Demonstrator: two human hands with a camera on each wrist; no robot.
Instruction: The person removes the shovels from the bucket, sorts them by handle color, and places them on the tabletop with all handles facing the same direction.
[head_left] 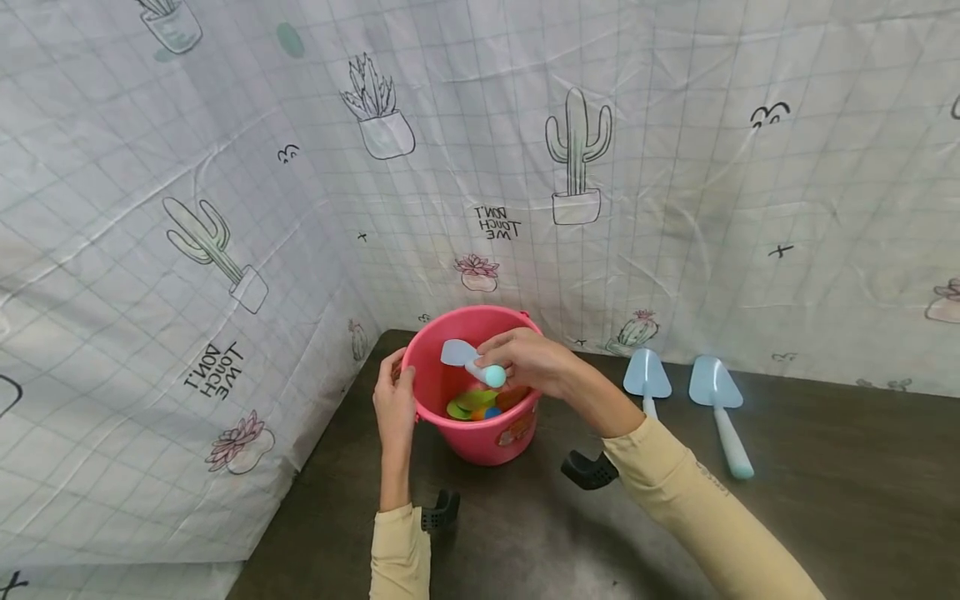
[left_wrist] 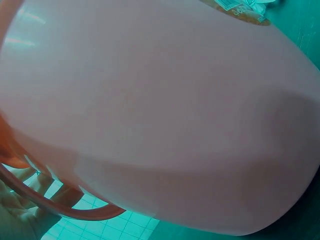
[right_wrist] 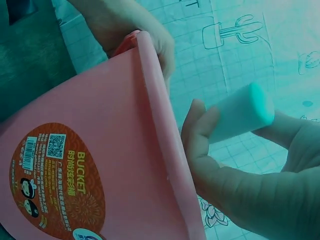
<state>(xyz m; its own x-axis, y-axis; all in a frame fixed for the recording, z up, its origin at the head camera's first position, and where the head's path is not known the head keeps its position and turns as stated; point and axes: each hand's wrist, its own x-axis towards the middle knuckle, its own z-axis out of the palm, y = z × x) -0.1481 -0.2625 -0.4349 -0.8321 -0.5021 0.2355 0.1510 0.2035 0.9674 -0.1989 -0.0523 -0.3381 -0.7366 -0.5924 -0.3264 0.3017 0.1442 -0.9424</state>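
Note:
A pink bucket [head_left: 486,442] stands on the dark table, its mouth facing up. My left hand [head_left: 393,396] grips the bucket's left rim; in the left wrist view its fingers pass beside the bucket's handle [left_wrist: 75,212]. Over the bucket's mouth, my right hand [head_left: 525,360] holds a small toy shovel by its white handle, the pale blue blade [head_left: 456,352] pointing left. The mint handle end [right_wrist: 261,105] shows in the right wrist view. Inside the bucket lie green pieces [head_left: 472,404] and orange and blue ones, their kinds unclear.
To the right, two more toy shovels with pale blue blades lie on the table [head_left: 840,492]: one [head_left: 647,375] partly behind the right forearm, the other [head_left: 723,417] farther right. A cactus-print cloth [head_left: 675,183] hangs along the back and left sides.

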